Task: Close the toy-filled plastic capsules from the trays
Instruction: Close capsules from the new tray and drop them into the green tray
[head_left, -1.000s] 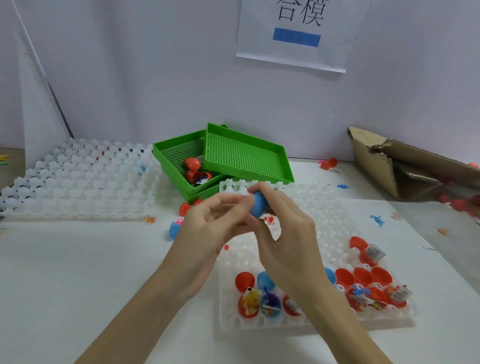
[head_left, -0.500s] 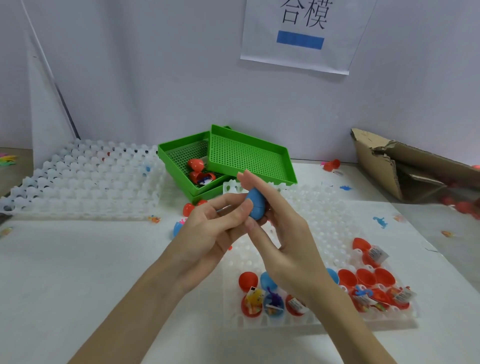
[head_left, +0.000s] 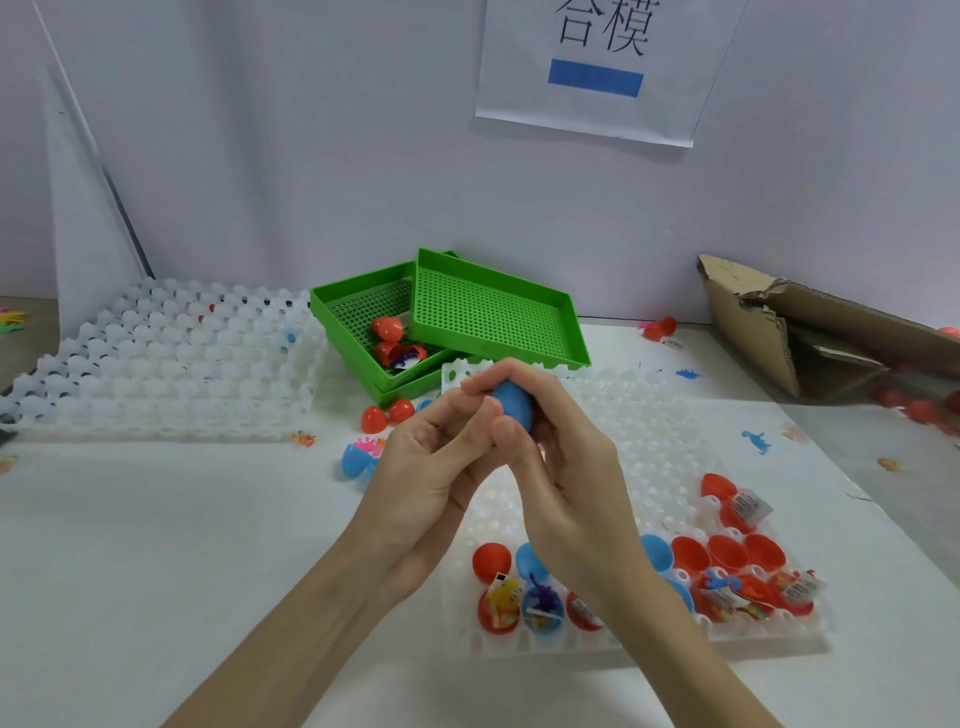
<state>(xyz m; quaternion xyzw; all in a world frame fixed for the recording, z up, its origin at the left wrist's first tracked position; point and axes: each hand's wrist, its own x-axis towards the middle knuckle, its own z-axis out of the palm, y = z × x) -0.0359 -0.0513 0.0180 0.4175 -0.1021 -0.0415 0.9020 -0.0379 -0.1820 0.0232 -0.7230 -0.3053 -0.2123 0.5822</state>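
Both hands meet above the white cell tray (head_left: 649, 431) in front of me. My right hand (head_left: 566, 478) grips a blue egg-shaped capsule (head_left: 514, 408), fingers curled over its top and thumb below. My left hand (head_left: 431, 467) pinches the capsule's left side with its fingertips. Along the tray's near edge sit open red and blue capsule halves holding small toys (head_left: 519, 603), with more red halves (head_left: 727, 556) at the right.
Two stacked green mesh trays (head_left: 493, 317) stand behind, with red capsules (head_left: 387, 327) in the lower one. A second white cell tray (head_left: 156, 358) lies at the left. Loose capsules (head_left: 384, 415) and small toys lie on the table; a torn cardboard box (head_left: 810, 332) sits at the right.
My right fingers have curled over the top of the blue capsule, and both hands have shifted slightly. The capsule stays between the hands.
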